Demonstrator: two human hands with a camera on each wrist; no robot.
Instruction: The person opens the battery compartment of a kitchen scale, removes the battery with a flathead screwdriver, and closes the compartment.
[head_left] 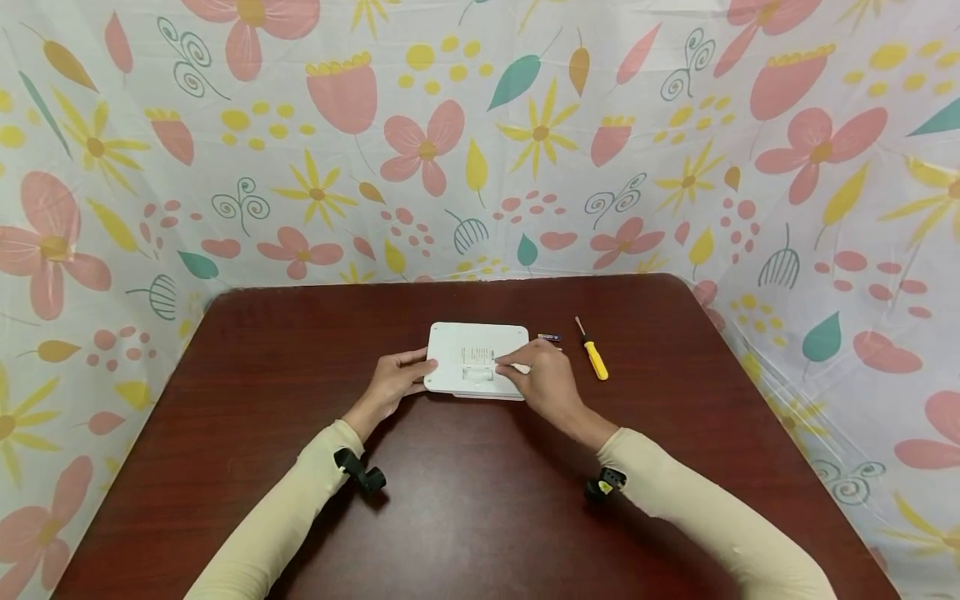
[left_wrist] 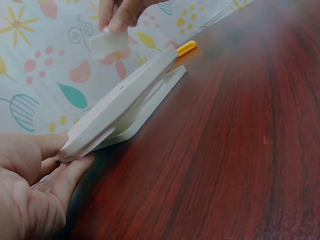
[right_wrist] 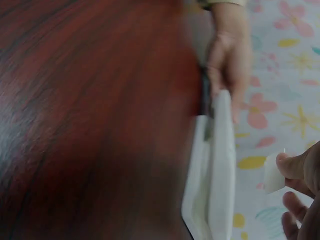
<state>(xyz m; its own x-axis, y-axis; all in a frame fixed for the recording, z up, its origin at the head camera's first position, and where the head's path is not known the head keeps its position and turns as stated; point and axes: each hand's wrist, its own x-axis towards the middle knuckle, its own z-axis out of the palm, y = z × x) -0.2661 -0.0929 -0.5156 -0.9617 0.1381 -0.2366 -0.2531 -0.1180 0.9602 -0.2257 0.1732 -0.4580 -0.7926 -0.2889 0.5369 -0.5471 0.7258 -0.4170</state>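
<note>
A flat white device (head_left: pixel 450 346), which looks like a kitchen scale, lies underside up, with printed text and an uncovered battery compartment (head_left: pixel 477 374) facing upward. My left hand (head_left: pixel 392 382) grips its left edge, thumb on top and fingers underneath. In the left wrist view the device's body (left_wrist: pixel 120 95) tilts above a thinner white plate (left_wrist: pixel 150 107) near the table. Between the thumb and fingers of my right hand (head_left: pixel 551 379) is a small white battery cover (left_wrist: pixel 109 45), held over the device. The right wrist view also shows this cover (right_wrist: pixel 273 175), clear of the body.
Just right of the device lies a dark battery (head_left: pixel 550 337), partly beside my right hand. Farther right is a screwdriver (head_left: pixel 595 358) with a yellow handle. The dark wooden table (head_left: pixel 465 500) ends at a flower-printed curtain (head_left: pixel 450 225) at the back and sides.
</note>
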